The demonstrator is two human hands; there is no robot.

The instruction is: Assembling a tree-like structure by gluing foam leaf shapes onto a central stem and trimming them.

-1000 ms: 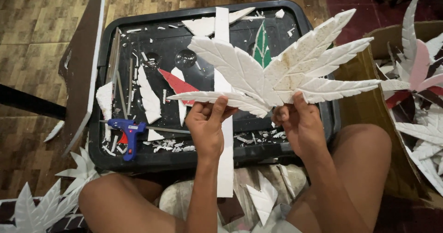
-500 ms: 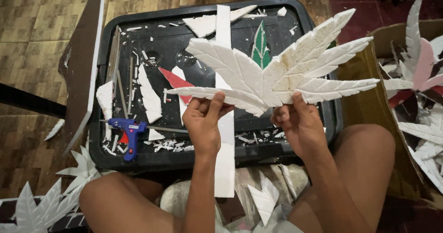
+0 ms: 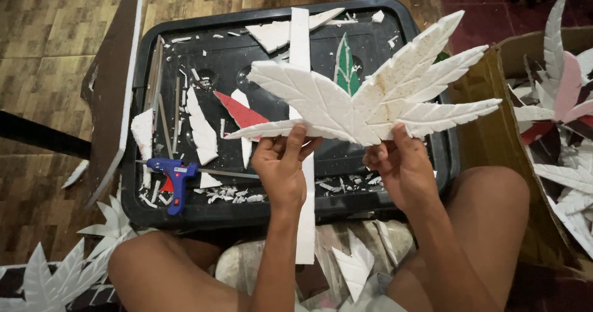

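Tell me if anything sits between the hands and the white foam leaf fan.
Nothing visible does: the left hand and right hand both already grip the white carved foam leaf fan at its lower edge, above the black plastic tray.

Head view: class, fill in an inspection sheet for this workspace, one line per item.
Surface: black tray on a brown patterned floor.
Job's things: white foam leaf fan, held above the tray.
Clutter: blue glue gun, red scrap, green leaf piece, white offcuts, long white strip.
Hands: left hand and right hand both grip the fan's base.
Cables: nothing seen.
Surroundings: cardboard box of finished leaves at right.
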